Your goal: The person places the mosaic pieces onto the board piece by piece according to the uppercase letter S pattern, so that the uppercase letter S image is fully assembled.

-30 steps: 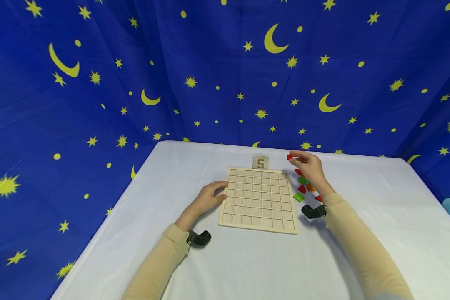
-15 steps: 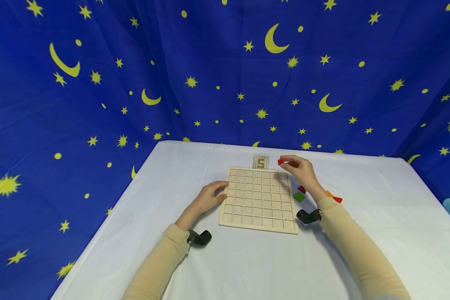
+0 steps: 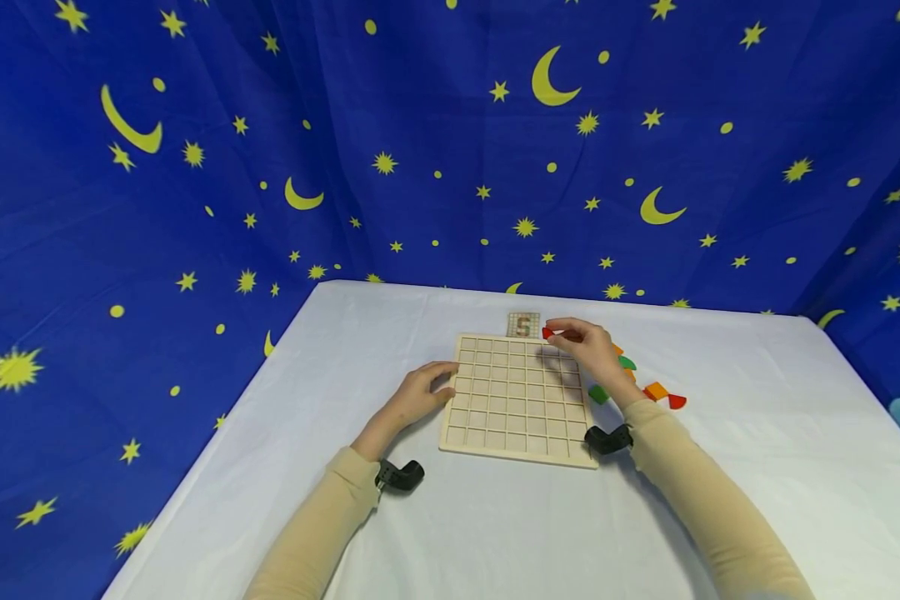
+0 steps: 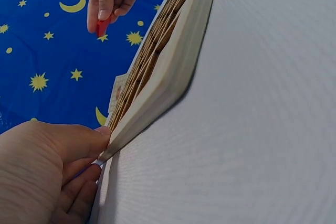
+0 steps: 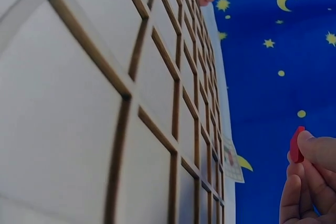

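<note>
My right hand [image 3: 588, 346] pinches a small red block [image 3: 547, 332] between thumb and fingers, over the far right part of a wooden grid board [image 3: 517, 458]. In the right wrist view the red block [image 5: 297, 145] shows as a thin slab at the fingertips. My left hand [image 3: 417, 393] rests at the board's left edge, index finger and thumb touching the rim. The left wrist view shows the thumb [image 4: 86, 141] against the board's pale side [image 4: 178, 61]. The board's cells in view hold no blocks.
A small pattern card [image 3: 523, 325] with an S on a grid lies at the board's far edge. Right of the board are several loose blocks: a green block [image 3: 598, 394], an orange block [image 3: 656, 389] and a red block [image 3: 677, 402]. A starry blue curtain [image 3: 450, 150] hangs behind.
My right hand has moved left and nearer, carrying the red block from beyond the loose blocks to the board's far right part. My left hand has stayed at the edge.
</note>
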Motion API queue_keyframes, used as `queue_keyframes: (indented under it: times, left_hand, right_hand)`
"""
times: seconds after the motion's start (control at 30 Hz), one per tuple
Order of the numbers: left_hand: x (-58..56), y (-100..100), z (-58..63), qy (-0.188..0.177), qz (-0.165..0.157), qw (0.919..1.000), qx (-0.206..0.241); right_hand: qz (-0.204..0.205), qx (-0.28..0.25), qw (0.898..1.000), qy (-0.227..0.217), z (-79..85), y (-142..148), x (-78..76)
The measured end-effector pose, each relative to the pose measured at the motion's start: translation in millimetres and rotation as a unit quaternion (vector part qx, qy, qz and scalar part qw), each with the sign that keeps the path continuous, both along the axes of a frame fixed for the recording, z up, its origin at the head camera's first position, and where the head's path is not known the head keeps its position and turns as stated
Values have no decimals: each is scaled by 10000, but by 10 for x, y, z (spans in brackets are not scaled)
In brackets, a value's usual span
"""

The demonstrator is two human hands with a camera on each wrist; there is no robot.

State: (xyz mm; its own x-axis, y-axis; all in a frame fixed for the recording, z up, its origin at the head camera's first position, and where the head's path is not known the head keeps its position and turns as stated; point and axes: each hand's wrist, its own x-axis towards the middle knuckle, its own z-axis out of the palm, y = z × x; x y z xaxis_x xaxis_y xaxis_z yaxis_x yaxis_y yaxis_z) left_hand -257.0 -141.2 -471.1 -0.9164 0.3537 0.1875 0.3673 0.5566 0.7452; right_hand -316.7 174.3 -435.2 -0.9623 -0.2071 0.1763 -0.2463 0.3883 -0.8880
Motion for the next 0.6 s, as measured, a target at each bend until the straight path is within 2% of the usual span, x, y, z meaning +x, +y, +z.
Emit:
queue_keyframes:
  times: [0.33,0.6]
  left_hand:
    - [-6,-3,-6,41,-59,10000,-20]
    - [-8,-10,-10,121,-85,9999,-51]
  right_hand:
    - [16,159,9998,119,27,-107,79]
    - [146,147,9997,86,-86,-124,60]
